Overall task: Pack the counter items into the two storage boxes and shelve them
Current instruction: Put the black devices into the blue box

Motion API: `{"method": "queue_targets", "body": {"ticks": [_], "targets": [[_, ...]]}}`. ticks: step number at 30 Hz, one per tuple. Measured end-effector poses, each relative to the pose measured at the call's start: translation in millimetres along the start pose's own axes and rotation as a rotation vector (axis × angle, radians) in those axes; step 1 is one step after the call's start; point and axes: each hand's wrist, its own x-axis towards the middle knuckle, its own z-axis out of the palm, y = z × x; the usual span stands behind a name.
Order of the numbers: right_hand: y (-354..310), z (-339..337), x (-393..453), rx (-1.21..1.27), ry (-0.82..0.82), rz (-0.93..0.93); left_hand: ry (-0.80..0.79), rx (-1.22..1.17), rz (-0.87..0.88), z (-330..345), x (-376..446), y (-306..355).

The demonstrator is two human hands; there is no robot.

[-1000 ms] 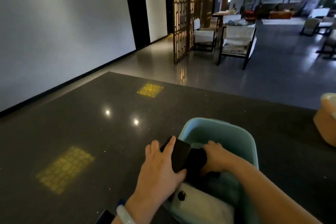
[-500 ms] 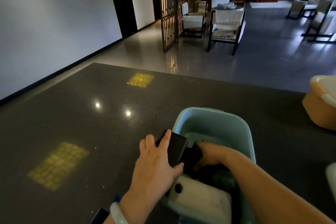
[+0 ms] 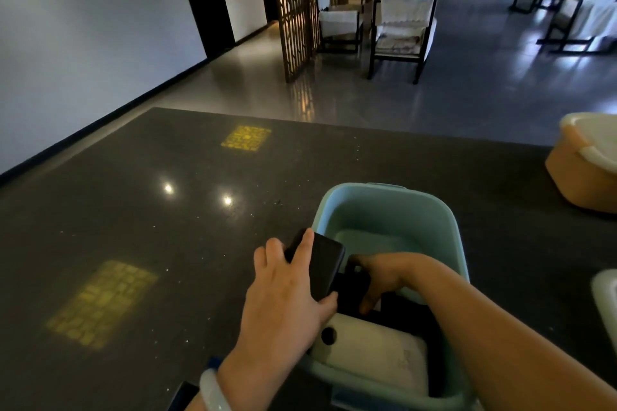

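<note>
We are mid-packing: our left hand (image 3: 283,297) grips a black phone (image 3: 322,265) at the teal storage box (image 3: 457,243) rim while our right hand (image 3: 380,277) grasps a dark item inside; next, lower the phone in.

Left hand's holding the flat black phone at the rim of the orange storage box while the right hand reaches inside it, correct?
Not quite: the head view shows a light blue plastic storage box, not orange. The left hand holds the flat black phone at its rim while the right hand reaches inside it.
</note>
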Motion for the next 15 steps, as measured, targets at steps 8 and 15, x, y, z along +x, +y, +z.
{"method": "queue_targets", "body": {"ticks": [8, 15], "targets": [[-4.9, -7.9, -10.1, 0.090, 0.083, 0.016, 0.004, -0.056, 0.006, 0.7, 0.4, -2.6], [-24.8, -21.0, -81.4, 0.932, 0.093, -0.333, 0.104, -0.267, -0.055, -7.5, 10.2, -2.8]]}}
